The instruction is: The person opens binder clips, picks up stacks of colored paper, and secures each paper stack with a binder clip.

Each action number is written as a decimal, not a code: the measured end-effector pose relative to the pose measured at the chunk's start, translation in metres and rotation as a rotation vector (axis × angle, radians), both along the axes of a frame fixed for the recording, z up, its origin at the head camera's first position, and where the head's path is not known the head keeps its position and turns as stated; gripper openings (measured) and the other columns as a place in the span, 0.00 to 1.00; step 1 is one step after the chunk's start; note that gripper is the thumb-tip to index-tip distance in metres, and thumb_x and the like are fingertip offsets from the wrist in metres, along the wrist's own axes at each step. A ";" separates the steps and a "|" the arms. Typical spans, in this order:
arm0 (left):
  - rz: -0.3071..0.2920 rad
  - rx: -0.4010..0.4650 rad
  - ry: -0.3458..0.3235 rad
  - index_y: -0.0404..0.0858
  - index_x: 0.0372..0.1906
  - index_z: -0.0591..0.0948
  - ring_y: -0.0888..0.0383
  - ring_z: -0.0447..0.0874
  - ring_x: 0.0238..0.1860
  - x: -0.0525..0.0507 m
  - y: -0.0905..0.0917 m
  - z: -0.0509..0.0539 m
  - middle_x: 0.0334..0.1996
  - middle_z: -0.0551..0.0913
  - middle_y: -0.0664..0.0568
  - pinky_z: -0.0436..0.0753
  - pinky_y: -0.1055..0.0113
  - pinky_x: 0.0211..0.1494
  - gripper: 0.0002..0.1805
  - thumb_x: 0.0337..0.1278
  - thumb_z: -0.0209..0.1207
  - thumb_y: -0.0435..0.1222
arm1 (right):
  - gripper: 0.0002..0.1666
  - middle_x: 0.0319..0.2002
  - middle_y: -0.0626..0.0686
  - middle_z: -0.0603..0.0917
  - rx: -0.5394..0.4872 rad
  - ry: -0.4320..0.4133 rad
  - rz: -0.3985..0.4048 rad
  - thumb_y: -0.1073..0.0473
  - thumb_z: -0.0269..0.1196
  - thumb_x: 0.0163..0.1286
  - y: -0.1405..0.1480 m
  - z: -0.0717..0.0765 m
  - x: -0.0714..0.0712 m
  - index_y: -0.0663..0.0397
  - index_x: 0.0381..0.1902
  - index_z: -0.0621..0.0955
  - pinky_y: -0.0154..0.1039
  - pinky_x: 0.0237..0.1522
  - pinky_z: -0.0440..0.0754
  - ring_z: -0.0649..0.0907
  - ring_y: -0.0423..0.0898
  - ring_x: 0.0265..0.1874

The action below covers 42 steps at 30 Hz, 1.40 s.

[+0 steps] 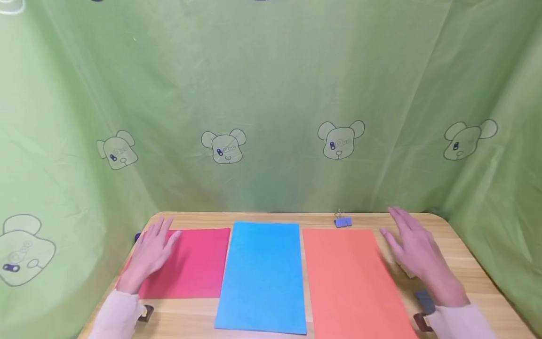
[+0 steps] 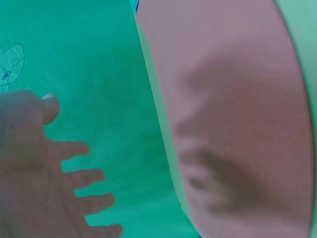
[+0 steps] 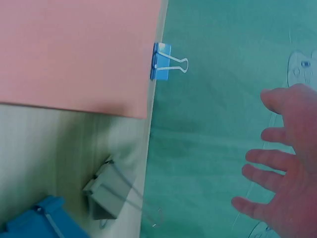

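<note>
My left hand is held over the left side of a magenta stack of paper or card, fingers extended. Its shadow falls on the sheet, and the left wrist view shows the hand holding nothing. To the right of an orange sheet hovers my right hand, palm down with fingers spread and nothing in it. Below that hand lies a pale binder clip, mostly hidden in the head view. A darker blue binder clip sits by the right wrist. Between the two coloured sheets lies a blue one.
A small blue-purple binder clip stands at the table's back edge, behind the orange sheet. Past the left hand, a dark object is partly hidden. Green curtains with bear outlines enclose the wooden table at back and sides.
</note>
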State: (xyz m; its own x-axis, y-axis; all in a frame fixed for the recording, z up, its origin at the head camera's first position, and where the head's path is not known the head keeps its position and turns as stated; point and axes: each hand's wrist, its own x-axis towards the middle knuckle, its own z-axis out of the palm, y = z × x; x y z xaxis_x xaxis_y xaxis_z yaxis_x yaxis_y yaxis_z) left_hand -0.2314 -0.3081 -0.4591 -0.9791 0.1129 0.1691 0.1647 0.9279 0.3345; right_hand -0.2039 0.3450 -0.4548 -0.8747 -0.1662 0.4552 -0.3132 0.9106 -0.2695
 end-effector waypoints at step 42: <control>0.219 0.024 -0.280 0.20 0.71 0.61 0.14 0.56 0.65 0.023 -0.041 -0.036 0.66 0.57 0.14 0.63 0.20 0.61 0.42 0.66 0.65 0.44 | 0.42 0.52 0.80 0.78 -0.090 -0.436 -0.250 0.40 0.57 0.78 0.058 -0.043 0.033 0.78 0.61 0.71 0.68 0.38 0.79 0.79 0.79 0.44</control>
State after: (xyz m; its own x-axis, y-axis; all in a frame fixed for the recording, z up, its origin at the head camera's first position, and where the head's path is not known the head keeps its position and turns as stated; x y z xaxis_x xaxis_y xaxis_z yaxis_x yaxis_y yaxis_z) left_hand -0.2086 -0.3493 -0.4953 -0.9884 -0.1059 -0.1091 -0.1386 0.9225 0.3604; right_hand -0.1714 0.4033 -0.4982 -0.9945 0.0958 0.0420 0.0705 0.9106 -0.4072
